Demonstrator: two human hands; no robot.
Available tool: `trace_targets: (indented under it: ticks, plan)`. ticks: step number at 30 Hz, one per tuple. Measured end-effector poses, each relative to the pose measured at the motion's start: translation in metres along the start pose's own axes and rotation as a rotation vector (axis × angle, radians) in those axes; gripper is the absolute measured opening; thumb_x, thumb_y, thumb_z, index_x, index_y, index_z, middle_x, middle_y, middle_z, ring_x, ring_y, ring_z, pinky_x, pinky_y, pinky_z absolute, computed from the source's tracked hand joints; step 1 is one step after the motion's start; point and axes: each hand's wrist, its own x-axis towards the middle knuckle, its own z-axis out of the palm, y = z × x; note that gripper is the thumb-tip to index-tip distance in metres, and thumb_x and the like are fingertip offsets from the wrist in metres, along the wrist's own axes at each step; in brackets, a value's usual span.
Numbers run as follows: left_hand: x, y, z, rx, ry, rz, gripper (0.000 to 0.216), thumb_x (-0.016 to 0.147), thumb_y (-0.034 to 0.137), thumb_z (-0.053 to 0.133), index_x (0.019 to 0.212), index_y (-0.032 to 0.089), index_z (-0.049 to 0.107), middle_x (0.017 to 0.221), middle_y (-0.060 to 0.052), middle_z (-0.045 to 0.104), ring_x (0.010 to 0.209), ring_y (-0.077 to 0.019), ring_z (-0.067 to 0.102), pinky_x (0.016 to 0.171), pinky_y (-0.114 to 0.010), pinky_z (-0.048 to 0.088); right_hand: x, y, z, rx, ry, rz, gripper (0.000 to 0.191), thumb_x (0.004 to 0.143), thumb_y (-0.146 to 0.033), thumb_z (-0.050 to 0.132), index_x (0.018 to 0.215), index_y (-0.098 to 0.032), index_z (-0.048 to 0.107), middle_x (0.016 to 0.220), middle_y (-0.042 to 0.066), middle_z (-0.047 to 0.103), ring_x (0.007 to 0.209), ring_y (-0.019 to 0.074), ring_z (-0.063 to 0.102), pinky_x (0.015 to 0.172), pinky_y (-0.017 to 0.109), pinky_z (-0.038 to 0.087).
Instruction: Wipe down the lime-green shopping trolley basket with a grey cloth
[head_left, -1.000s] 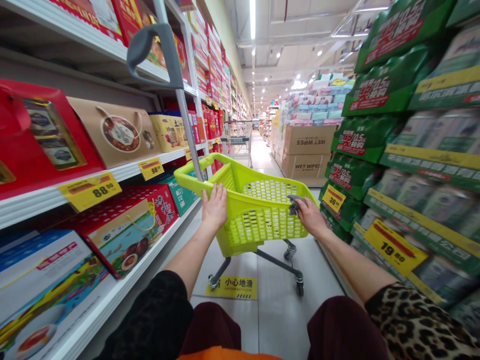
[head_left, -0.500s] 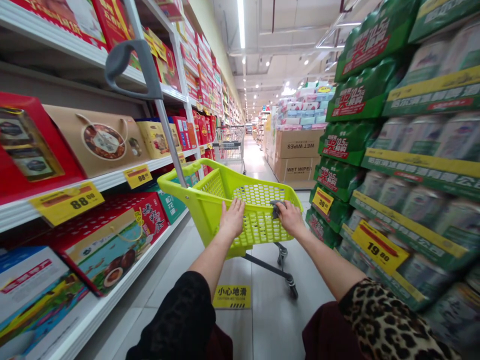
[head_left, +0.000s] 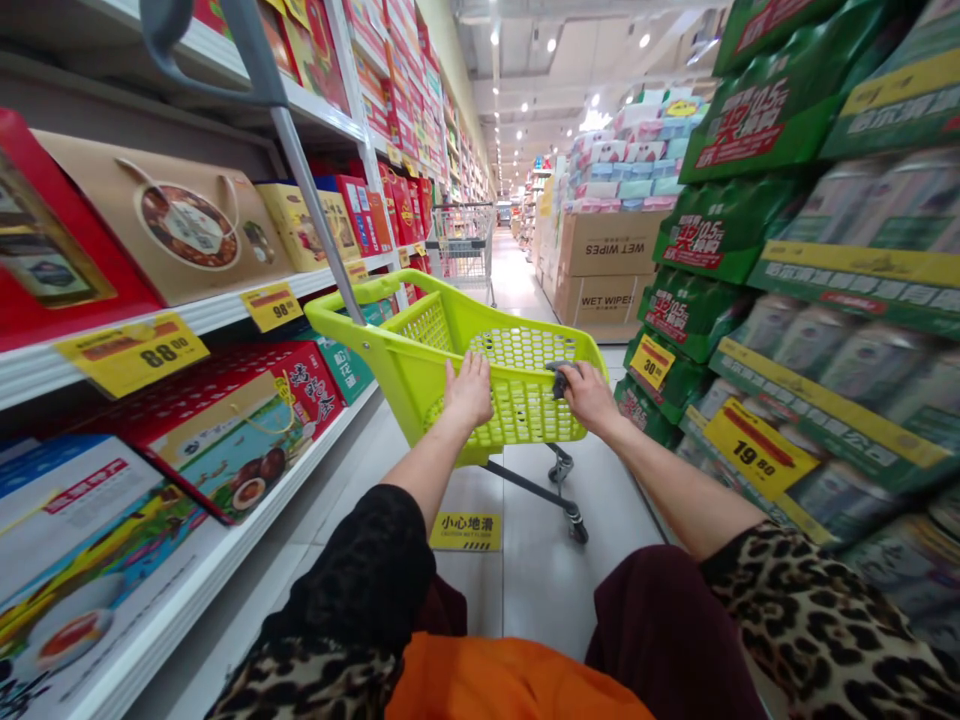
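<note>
A lime-green plastic shopping cart [head_left: 390, 345] on small wheels stands in the aisle in front of me, its grey pull handle [head_left: 247, 60] rising to the upper left. My left hand [head_left: 468, 390] grips the near rim of the basket, fingers curled over the edge. My right hand [head_left: 589, 395] is closed on a small grey cloth [head_left: 561, 378] pressed against the rim's right corner. The basket looks empty inside.
Shelves of boxed gift sets [head_left: 225, 440] with yellow price tags [head_left: 133, 352] line the left. Stacked green drink packs [head_left: 720, 250] line the right. Cardboard wet-wipes boxes [head_left: 604, 250] and a metal cart [head_left: 465, 245] stand farther down. A yellow floor sticker [head_left: 466, 530] lies under the cart.
The cart has swung slightly left and closer to my hands. My left hand slid right along the rim towards the right hand. My view dropped lower.
</note>
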Motion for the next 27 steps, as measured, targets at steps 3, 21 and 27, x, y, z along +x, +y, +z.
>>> trace_targets:
  ticks: [3, 21, 27]
  plan:
    - [0.000, -0.003, 0.001, 0.013, -0.008, -0.004, 0.080, 0.069, 0.019, 0.054, 0.141, 0.009, 0.020, 0.150, -0.012, 0.018, 0.139, -0.0280, 0.009, 0.109, -0.058, 0.010, 0.005, -0.013, 0.004, 0.025, 0.016, -0.037, 0.039, 0.080, -0.016, 0.045, 0.117, -0.019, 0.056, 0.111, 0.012, 0.052, 0.094, 0.0251, 0.048, 0.083, 0.037, 0.040]
    - [0.000, 0.017, -0.002, -0.251, 0.104, -0.014, 0.076, 0.069, 0.011, 0.051, 0.140, 0.010, 0.024, 0.149, -0.014, 0.023, 0.138, -0.0267, 0.017, 0.111, -0.053, 0.011, -0.004, -0.011, -0.011, 0.230, 0.113, -0.134, 0.038, 0.081, -0.014, 0.040, 0.116, -0.018, 0.055, 0.114, 0.011, 0.050, 0.104, 0.0231, 0.049, 0.090, 0.038, 0.044]
    - [0.009, 0.059, 0.010, -1.462, 0.134, -0.083, 0.052, 0.056, 0.002, 0.048, 0.103, 0.020, 0.062, 0.110, -0.003, 0.064, 0.117, -0.0210, 0.048, 0.101, -0.034, 0.036, 0.001, -0.037, -0.027, 0.450, 0.113, -0.319, 0.039, 0.080, -0.013, 0.038, 0.117, -0.017, 0.049, 0.111, 0.010, 0.054, 0.103, 0.0198, 0.051, 0.091, 0.036, 0.044]
